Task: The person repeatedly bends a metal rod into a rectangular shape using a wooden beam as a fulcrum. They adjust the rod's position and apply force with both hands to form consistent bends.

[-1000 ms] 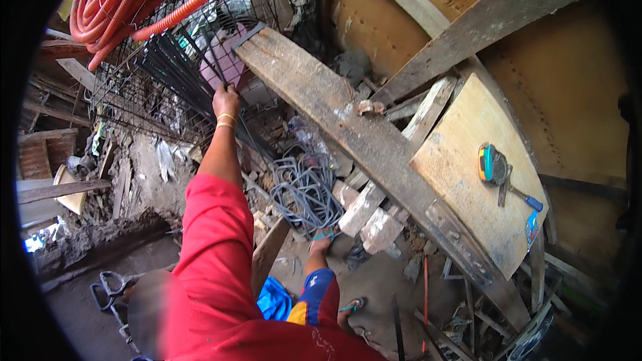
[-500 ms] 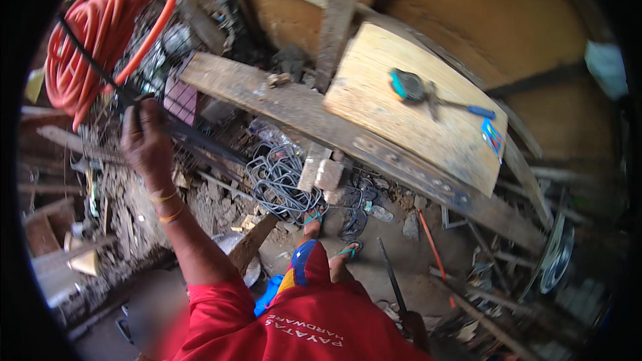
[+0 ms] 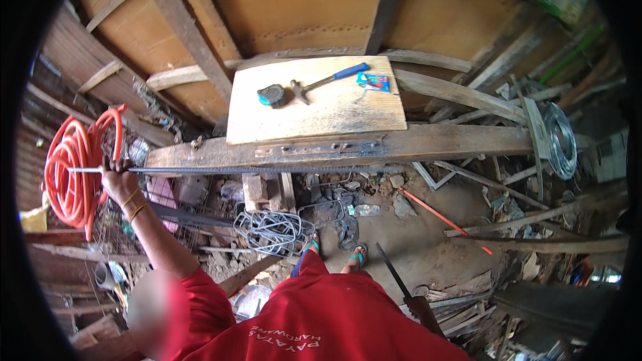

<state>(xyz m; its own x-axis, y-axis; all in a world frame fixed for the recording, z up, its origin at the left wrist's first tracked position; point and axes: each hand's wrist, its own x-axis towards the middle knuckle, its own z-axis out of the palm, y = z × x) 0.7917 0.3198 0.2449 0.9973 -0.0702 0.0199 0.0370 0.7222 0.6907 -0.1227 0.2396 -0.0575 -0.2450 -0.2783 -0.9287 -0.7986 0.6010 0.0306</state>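
Note:
My left hand [image 3: 119, 180] reaches out to the far left, fingers closed around a long, thin ribbed steel bar [image 3: 267, 170]. The bar runs almost level to the right, just in front of the thick wooden beam [image 3: 461, 140]; whether it touches the beam I cannot tell. Low on the right, my right hand [image 3: 420, 309] is wrapped round a dark, straight, stick-like piece [image 3: 393, 271] that points up and left. Its lower end is hidden in the hand. On a pale plywood board [image 3: 321, 117] across the beam lie a tape measure [image 3: 271, 95], a blue-handled hammer [image 3: 334, 80] and a small blue-and-red packet [image 3: 373, 82].
A coil of orange hose [image 3: 70, 174] hangs beside my left hand. Bent grey metal rods [image 3: 271, 232] lie in a heap near my feet, by some blocks [image 3: 262, 190]. Loose timber [image 3: 535, 244] and a wire coil [image 3: 560, 140] are at the right. An orange-red rod [image 3: 441, 217] lies on the ground.
The view has turned, so the beam and board now appear level. The steel bar in my left hand now shows crosswise along the beam. Both hands keep their hold.

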